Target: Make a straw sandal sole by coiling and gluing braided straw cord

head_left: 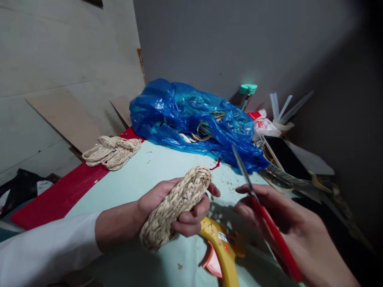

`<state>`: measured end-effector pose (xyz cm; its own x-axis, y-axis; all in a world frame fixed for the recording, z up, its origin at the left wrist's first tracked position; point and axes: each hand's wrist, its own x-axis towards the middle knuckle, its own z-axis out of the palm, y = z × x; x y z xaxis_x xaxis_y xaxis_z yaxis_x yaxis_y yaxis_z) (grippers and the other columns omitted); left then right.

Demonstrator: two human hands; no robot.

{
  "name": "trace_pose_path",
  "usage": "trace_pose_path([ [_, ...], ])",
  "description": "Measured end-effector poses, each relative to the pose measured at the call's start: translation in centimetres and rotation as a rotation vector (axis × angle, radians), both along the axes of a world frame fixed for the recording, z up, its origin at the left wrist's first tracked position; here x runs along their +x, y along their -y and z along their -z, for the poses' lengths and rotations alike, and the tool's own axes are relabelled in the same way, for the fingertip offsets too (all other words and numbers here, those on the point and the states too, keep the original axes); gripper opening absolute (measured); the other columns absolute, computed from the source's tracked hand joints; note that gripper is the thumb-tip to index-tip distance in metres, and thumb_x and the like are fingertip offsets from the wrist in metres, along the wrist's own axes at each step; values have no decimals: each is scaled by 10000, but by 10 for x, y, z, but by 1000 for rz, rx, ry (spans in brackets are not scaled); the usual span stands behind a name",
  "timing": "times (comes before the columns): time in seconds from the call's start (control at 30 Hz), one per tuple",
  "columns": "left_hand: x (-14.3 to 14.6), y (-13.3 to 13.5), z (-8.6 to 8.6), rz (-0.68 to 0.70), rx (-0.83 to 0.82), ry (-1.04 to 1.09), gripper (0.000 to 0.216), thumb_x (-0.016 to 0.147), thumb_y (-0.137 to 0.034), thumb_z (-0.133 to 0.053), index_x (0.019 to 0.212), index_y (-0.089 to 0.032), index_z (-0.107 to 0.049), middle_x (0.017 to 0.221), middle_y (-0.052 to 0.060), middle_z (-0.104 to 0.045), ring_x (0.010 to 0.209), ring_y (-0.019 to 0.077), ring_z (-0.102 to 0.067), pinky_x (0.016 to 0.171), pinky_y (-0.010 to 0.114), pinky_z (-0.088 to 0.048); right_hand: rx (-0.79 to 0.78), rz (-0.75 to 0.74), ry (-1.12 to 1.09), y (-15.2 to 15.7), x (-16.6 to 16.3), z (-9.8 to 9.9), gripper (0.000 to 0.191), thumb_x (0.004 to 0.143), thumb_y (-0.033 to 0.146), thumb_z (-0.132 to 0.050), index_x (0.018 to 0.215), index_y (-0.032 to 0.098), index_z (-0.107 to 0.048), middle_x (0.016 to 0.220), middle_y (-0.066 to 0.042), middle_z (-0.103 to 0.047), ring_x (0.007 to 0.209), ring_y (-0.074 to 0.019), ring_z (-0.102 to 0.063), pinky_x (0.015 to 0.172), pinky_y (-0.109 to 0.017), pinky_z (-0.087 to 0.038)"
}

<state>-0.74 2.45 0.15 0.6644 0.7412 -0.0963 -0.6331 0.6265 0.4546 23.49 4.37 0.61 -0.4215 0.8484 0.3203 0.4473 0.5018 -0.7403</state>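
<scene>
My left hand (191,217) is closed around a braided straw sole (176,207), an oval pad of plaited fibre held tilted above the table. In my right hand (287,223) is a pair of scissors (275,235) with red handles, its metal blades pointing up and away, apart from the sole. Below and between both hands lies a yellow glue gun (226,255) with an orange trigger and a lit red light; its nozzle end is partly hidden. A pair of woven straw slippers (115,150) rests at the left edge of the table.
A blue plastic bag (185,107) with dry straw strips fills the back of the table (143,175). At the right are a cup (283,126) of glue sticks and a dark flat device (285,155). Cardboard (66,119) leans on the left wall. Straw scraps lie scattered.
</scene>
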Motion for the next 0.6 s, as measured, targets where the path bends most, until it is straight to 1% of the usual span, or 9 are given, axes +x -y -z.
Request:
trace_pose_path([
  [0.1,2,1,0,91,-21,35,309,843,-221,-474,1029,-70,-669,671,72,-592,415,70,-359,363,162,-237,-232,-1,-194,-2,-15,-14,368,827,404,-776,1117,221,-643,1023,-65,-719,846,-200,-719,661,-186,-607],
  [0.2,3,1,5,163,-49,68,276,833,-245,-520,949,-62,-690,722,108,-647,423,68,-402,362,161,-241,-345,-33,-331,-4,-40,-31,474,747,405,-844,1117,207,-624,1029,-77,-706,886,-210,-711,681,-200,-611],
  [0.3,3,1,10,205,-100,117,278,839,-294,-559,860,-52,-697,738,120,-674,435,69,-457,364,154,-272,-426,-108,-421,-6,-63,-44,468,687,350,-887,1042,195,-623,886,-29,-683,724,-144,-668,593,-163,-576],
  [0.37,1,1,10,223,-76,100,337,821,-350,-603,867,-31,-705,748,133,-694,493,109,-557,425,185,-391,-515,-143,-482,-8,-70,-47,458,667,287,-899,1017,202,-617,806,11,-648,621,-99,-605,525,-139,-534],
  [0.4,0,2,8,219,-44,70,371,795,-367,-635,882,-14,-710,770,147,-708,553,146,-618,495,219,-463,-556,-140,-510,-10,-71,-47,456,663,264,-900,1013,207,-612,768,28,-629,571,-82,-572,483,-127,-504],
  [0.47,-3,3,2,162,18,-4,421,772,-378,-673,964,-7,-723,861,165,-743,725,217,-703,690,291,-546,-583,-85,-555,-14,-66,-44,448,668,247,-894,1008,216,-603,721,50,-598,503,-68,-529,422,-119,-455],
  [0.5,-4,3,-2,102,15,-26,413,789,-374,-669,1012,-31,-727,923,156,-756,799,218,-716,761,290,-548,-571,-44,-570,-16,-62,-42,444,671,249,-891,1005,219,-600,711,54,-586,483,-67,-515,402,-121,-434],
  [0.53,-5,4,-7,29,0,-37,411,858,-405,-619,1083,-76,-723,971,126,-765,837,186,-715,801,261,-539,-548,-8,-581,-18,-58,-39,438,673,257,-889,998,221,-598,713,55,-578,470,-67,-504,386,-126,-415],
  [0.6,-7,6,-15,-153,-56,-133,375,932,-386,-547,1029,-85,-748,918,118,-773,819,162,-713,807,238,-540,-509,53,-588,-20,-50,-33,434,675,276,-888,991,227,-594,753,50,-572,477,-73,-507,382,-142,-408],
])
